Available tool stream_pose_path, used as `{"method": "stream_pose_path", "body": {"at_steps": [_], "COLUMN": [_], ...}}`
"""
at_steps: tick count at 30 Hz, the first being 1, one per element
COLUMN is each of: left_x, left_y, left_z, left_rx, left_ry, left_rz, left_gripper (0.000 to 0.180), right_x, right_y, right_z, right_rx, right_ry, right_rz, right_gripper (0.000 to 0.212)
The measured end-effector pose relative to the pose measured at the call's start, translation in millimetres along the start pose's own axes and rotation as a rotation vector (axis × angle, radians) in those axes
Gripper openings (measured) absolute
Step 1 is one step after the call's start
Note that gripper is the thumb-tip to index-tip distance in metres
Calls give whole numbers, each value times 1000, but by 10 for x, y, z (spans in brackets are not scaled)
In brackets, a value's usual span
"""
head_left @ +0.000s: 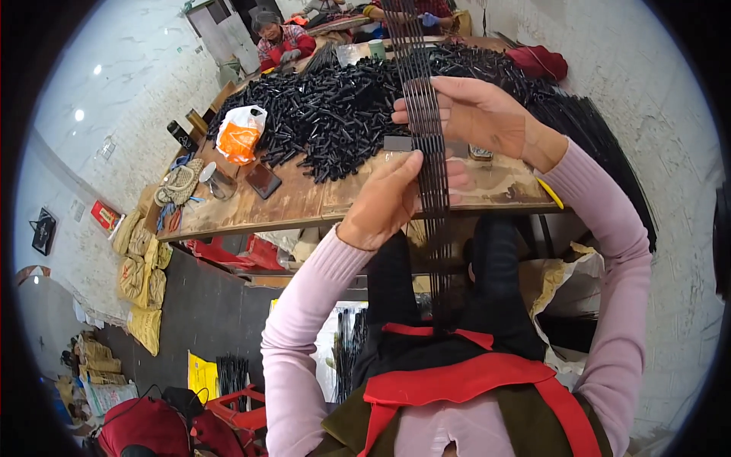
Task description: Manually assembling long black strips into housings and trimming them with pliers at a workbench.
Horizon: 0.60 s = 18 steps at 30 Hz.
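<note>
A flat row of long, thin black rods (435,179) stands upright in front of me, running from my lap past the picture's top edge. My left hand (388,194) is closed on the row near its middle, thumb across the front and fingers behind. Higher up, my right hand (487,122) is open with its palm toward me. Its outstretched fingers lie behind the rods and show past their left side, while the thumb reaches the right side. The rods' lower ends meet my dark apron and are hard to make out.
A wooden table (297,206) carries a large heap of short black tubular parts (335,114). An orange-and-white bag (242,135), a phone (263,181) and a metal mug (217,181) stand left. Long black rods (609,152) overhang the right side. A co-worker (282,42) sits opposite.
</note>
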State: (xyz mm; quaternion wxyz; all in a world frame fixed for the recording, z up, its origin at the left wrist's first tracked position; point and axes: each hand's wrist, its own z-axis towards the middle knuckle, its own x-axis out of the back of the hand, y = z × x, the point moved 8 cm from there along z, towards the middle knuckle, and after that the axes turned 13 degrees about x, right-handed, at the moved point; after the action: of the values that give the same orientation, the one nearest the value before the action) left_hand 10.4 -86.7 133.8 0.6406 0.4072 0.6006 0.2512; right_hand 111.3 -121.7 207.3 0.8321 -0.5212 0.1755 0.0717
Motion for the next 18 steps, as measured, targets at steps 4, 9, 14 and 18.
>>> {"method": "stream_pose_path", "body": {"at_steps": [4,9,14,18], "left_x": [-65,31,203,682], "left_y": [-83,-128,-53,-515], "left_z": [-33,127,336,436], "left_rx": [5,56,-1,44], "left_ry": [52,83,-17,-188], "left_rz": [47,89,66,-325], "left_gripper": [43,43,47,59], "right_x": [-9,112,208,361], "right_y": [42,140,64,732], "right_z": [-178,-257,-181,-714], "right_rx": [5,-76,39,151], "right_ry": [-7,67,252,225], "right_rz": [-6,-196,-536,-750], "right_gripper": [40,39,33,18]}}
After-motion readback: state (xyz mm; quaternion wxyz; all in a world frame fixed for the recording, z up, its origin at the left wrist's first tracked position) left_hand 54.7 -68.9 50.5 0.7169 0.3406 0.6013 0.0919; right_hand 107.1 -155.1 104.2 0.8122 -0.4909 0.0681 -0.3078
